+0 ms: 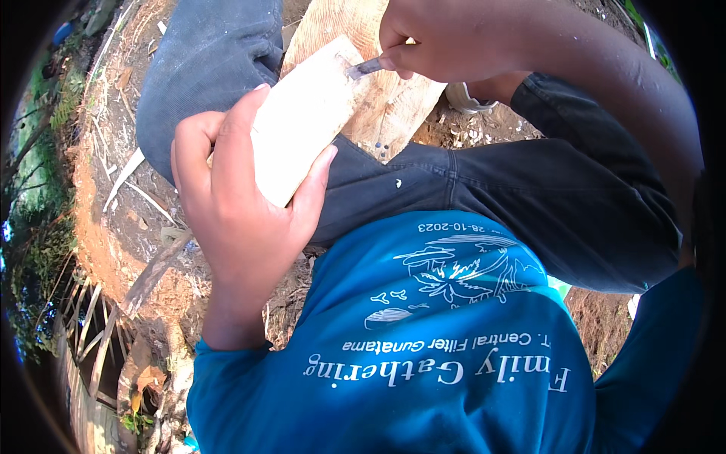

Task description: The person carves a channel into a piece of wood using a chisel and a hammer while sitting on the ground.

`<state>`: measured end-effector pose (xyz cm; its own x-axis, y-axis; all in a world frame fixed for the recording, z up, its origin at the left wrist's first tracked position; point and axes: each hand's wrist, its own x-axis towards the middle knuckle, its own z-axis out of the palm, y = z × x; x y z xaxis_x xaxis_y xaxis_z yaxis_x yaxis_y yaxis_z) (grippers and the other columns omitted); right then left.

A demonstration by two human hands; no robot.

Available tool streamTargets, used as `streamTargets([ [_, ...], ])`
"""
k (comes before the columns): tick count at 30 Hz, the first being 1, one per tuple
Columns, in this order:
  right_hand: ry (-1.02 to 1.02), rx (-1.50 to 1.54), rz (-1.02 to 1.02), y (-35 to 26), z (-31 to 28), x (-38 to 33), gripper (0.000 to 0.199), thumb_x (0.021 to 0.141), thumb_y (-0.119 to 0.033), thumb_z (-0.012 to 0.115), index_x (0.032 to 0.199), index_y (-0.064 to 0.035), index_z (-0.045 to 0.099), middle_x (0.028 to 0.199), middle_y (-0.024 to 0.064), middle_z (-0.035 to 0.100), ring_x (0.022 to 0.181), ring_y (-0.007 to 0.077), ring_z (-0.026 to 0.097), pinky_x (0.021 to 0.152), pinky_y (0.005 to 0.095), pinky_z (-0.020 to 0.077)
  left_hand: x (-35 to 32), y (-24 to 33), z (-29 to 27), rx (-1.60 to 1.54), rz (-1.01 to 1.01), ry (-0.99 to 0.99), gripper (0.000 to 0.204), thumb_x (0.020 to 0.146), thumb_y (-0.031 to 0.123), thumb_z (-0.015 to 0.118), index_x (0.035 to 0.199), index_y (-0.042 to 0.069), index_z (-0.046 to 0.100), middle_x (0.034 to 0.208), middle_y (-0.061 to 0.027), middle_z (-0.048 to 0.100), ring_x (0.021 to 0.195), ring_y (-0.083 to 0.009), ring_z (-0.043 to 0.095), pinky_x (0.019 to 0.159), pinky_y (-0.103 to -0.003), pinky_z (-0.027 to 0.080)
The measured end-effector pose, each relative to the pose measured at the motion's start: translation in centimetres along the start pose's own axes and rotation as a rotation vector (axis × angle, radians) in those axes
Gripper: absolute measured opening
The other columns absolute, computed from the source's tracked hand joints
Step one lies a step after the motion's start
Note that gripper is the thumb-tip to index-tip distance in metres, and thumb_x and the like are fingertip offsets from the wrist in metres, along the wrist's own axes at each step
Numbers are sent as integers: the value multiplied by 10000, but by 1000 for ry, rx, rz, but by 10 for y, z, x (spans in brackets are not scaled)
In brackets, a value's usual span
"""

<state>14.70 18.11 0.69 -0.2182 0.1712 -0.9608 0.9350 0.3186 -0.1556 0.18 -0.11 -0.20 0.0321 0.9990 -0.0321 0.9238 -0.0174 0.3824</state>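
Over the lap, the left hand (234, 189) is wrapped around the near end of a pale wood slab (302, 121), thumb on one edge and fingers curled over the other. The slab's long axis runs up and to the right, away from that hand toward the right hand (446, 41), which is closed in a tight grip on a small metal blade (364, 68). The blade's tip touches the slab's far end, so the right hand is nearer the working edge. A log (386, 106) lies beneath, between the knees.
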Motion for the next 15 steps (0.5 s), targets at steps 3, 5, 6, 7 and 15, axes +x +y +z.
streamTargets([
  [3,284,106,-658,61,32,23,318,990,-271,502,963,-54,734,826,151,718,700,257,696,662,402,545,-6,2,-2,3,-8,2,669,640,106,899,1260,67,652,1051,-115,532,935,-259,592,785,-366,508],
  [5,336,171,-951,84,47,61,313,996,-278,511,969,-55,729,784,130,707,626,242,664,604,376,524,-7,1,0,-23,-27,9,675,640,106,900,1266,69,649,1058,-117,532,945,-264,595,793,-372,510],
  [6,242,210,-918,78,49,75,310,999,-283,518,974,-57,728,764,118,700,607,236,647,595,368,514,-9,0,1,-50,-41,10,677,642,106,900,1269,69,647,1062,-118,533,952,-266,598,798,-375,512],
  [7,130,265,-837,78,49,78,310,1000,-291,524,979,-59,728,749,109,695,604,230,636,602,364,509,-9,-1,1,-77,-53,12,679,643,107,900,1271,69,646,1067,-120,534,958,-269,600,803,-378,513],
  [15,80,-38,-504,52,8,17,316,993,-291,535,963,-46,733,793,140,722,736,283,701,711,416,535,-8,-6,-5,-53,-93,-14,635,674,135,899,1251,51,647,1074,-124,568,970,-282,626,825,-382,515],
])
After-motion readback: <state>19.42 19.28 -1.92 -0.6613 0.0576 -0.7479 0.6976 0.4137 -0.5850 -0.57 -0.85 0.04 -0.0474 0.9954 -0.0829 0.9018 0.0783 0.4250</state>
